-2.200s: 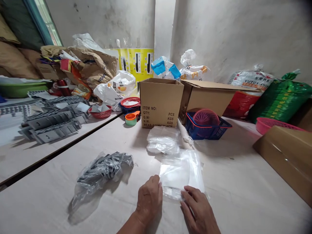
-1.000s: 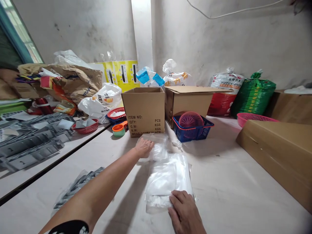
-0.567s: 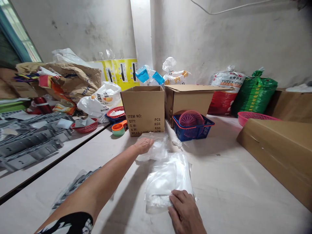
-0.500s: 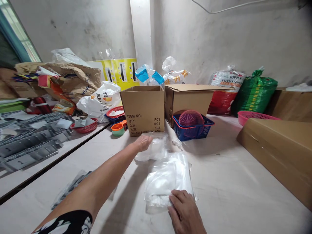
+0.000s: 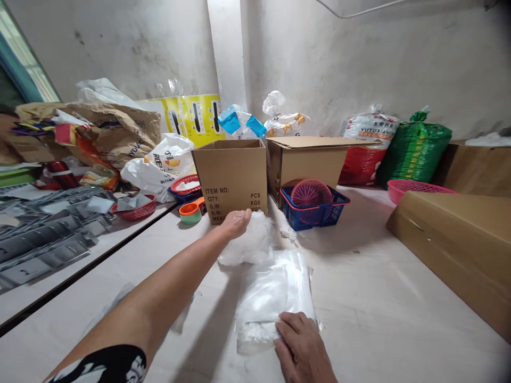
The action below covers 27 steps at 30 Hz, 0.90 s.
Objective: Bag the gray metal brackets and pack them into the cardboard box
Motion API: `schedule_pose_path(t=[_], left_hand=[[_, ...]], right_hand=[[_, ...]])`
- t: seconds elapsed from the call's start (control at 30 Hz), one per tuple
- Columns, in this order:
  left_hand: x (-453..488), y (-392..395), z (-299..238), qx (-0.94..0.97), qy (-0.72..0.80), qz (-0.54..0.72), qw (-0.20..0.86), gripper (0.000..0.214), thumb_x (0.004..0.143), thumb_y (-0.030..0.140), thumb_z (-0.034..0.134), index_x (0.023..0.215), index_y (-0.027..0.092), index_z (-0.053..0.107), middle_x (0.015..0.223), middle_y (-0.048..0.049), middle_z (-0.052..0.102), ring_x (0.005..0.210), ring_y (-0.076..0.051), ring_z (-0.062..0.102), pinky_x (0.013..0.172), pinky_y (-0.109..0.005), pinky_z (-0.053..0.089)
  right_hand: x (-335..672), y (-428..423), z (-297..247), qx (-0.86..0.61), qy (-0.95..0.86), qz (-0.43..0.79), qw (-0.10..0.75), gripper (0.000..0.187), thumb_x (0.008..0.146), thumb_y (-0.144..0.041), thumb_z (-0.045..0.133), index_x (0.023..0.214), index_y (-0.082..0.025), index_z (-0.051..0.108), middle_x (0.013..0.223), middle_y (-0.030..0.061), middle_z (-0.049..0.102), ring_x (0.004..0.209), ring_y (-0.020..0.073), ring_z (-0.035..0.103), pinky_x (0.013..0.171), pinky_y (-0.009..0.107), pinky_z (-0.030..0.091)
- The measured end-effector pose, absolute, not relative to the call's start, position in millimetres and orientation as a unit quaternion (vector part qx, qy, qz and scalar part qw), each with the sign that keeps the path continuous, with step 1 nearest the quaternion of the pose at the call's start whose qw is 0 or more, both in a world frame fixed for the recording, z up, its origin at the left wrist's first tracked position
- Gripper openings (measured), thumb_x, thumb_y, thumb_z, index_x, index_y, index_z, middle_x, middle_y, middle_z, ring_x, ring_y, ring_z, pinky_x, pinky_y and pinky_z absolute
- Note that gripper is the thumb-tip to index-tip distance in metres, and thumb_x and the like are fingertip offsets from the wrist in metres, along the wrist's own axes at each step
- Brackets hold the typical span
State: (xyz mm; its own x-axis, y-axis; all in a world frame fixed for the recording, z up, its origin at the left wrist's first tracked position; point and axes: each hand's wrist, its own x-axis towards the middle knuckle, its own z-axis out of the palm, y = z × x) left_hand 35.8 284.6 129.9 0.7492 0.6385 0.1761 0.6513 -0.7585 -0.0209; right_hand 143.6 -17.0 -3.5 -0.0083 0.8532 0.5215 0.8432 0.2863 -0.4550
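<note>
My left hand (image 5: 235, 222) is stretched forward and closed on a crumpled bundle of clear plastic bags (image 5: 251, 246), lifting its near edge off the table just in front of a brown carton marked "ITEM NO" (image 5: 230, 178). A flat stack of clear plastic bags (image 5: 275, 290) lies nearer to me on the pale table (image 5: 359, 298). My right hand (image 5: 301, 351) rests flat on the near end of that stack, fingers stretched out and pressing down.
A blue basket with a red lid (image 5: 315, 202) stands right of the carton, before a second open carton (image 5: 309, 159). A long brown box (image 5: 459, 250) lies along the right. An orange-green cup (image 5: 191, 211) and red baskets sit left. Grey metal parts (image 5: 48, 239) cover the left table.
My left hand left the flat stack, reached forward to the crumpled bundle, gripped it and raised it slightly. My right hand has stayed on the stack. The view has shifted a little.
</note>
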Motion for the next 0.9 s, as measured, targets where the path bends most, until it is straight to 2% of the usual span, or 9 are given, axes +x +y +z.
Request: schedule_pose_path(t=[0.2,0.3,0.37,0.43,0.5,0.57,0.63,0.73,0.9], left_hand=[[33.5,255.8,104.4,-0.937,-0.331,-0.013,0.114,0.037,0.073,0.006,0.047,0.108,0.015,0.053,0.09,-0.0091,0.063,0.084,-0.022,0.061,0.073,-0.031,0.045],[30.3,252.0,102.5,-0.934,-0.329,-0.003,0.137,0.052,0.076,0.004,0.043,0.127,0.016,0.043,0.093,-0.0099,0.062,0.085,-0.022,0.061,0.072,-0.031,0.047],[28.9,252.4,106.3,-0.935,-0.323,-0.005,0.148,0.066,0.078,0.002,0.038,0.139,0.024,0.026,0.107,-0.0102,0.059,0.085,-0.019,0.062,0.071,-0.03,0.048],[27.7,254.0,111.2,-0.94,-0.296,-0.001,0.171,0.078,0.079,-0.002,0.033,0.142,0.039,0.014,0.129,-0.0099,0.047,0.084,-0.016,0.063,0.07,-0.029,0.049],[26.2,256.9,115.0,-0.943,-0.257,0.011,0.211,0.084,0.078,-0.005,0.033,0.138,0.05,0.012,0.143,-0.0082,0.031,0.085,-0.015,0.063,0.071,-0.029,0.049],[24.3,261.4,117.2,-0.944,-0.226,0.026,0.238,0.084,0.078,-0.004,0.034,0.136,0.054,0.016,0.147,-0.006,0.024,0.088,-0.016,0.062,0.072,-0.031,0.05],[22.8,267.2,119.2,-0.947,-0.223,0.031,0.23,0.074,0.081,0.0,0.037,0.134,0.051,0.027,0.148,-0.0039,0.026,0.093,-0.018,0.06,0.075,-0.032,0.049],[22.6,275.3,124.8,-0.947,-0.246,0.027,0.204,0.054,0.083,0.01,0.04,0.129,0.038,0.044,0.144,-0.0064,0.033,0.097,-0.02,0.059,0.078,-0.032,0.048],[28.2,279.1,140.1,-0.946,-0.266,0.02,0.185,0.045,0.078,0.017,0.046,0.121,0.028,0.053,0.129,-0.0083,0.05,0.091,-0.018,0.062,0.078,-0.03,0.046]], right_hand=[[145.1,-13.2,-6.4,-0.59,-0.715,0.002,0.376,0.025,0.076,-0.009,0.051,0.096,-0.023,0.055,0.101,0.0025,0.06,0.082,0.0209,0.051,0.071,0.036,0.04],[145.7,-12.5,-8.3,-0.587,-0.715,0.0,0.381,0.024,0.075,-0.009,0.051,0.095,-0.024,0.055,0.101,0.0023,0.06,0.083,0.0209,0.052,0.071,0.036,0.04],[145.6,-13.2,-8.4,-0.587,-0.714,-0.001,0.382,0.025,0.075,-0.009,0.051,0.095,-0.024,0.055,0.101,0.0024,0.06,0.083,0.0207,0.052,0.071,0.036,0.04],[145.6,-13.9,-7.9,-0.588,-0.714,-0.004,0.381,0.025,0.075,-0.009,0.051,0.095,-0.024,0.055,0.102,0.0025,0.06,0.083,0.0206,0.052,0.07,0.035,0.04],[145.7,-13.9,-7.6,-0.589,-0.713,-0.008,0.381,0.024,0.075,-0.01,0.051,0.094,-0.024,0.055,0.101,0.0024,0.061,0.083,0.0206,0.053,0.07,0.035,0.04],[146.0,-13.2,-8.3,-0.59,-0.712,-0.013,0.38,0.023,0.075,-0.01,0.051,0.093,-0.024,0.055,0.1,0.0021,0.061,0.082,0.0204,0.053,0.069,0.035,0.039],[146.3,-11.9,-10.1,-0.59,-0.712,-0.019,0.38,0.022,0.075,-0.011,0.052,0.092,-0.024,0.056,0.099,0.0016,0.061,0.081,0.0201,0.053,0.068,0.034,0.039],[146.8,-10.2,-13.0,-0.589,-0.71,-0.026,0.384,0.022,0.074,-0.012,0.053,0.092,-0.024,0.056,0.098,0.0012,0.061,0.079,0.0197,0.053,0.067,0.034,0.039],[147.3,-9.7,-14.1,-0.587,-0.707,-0.039,0.392,0.02,0.074,-0.013,0.054,0.091,-0.024,0.057,0.097,0.0007,0.062,0.078,0.0186,0.054,0.066,0.033,0.039]])
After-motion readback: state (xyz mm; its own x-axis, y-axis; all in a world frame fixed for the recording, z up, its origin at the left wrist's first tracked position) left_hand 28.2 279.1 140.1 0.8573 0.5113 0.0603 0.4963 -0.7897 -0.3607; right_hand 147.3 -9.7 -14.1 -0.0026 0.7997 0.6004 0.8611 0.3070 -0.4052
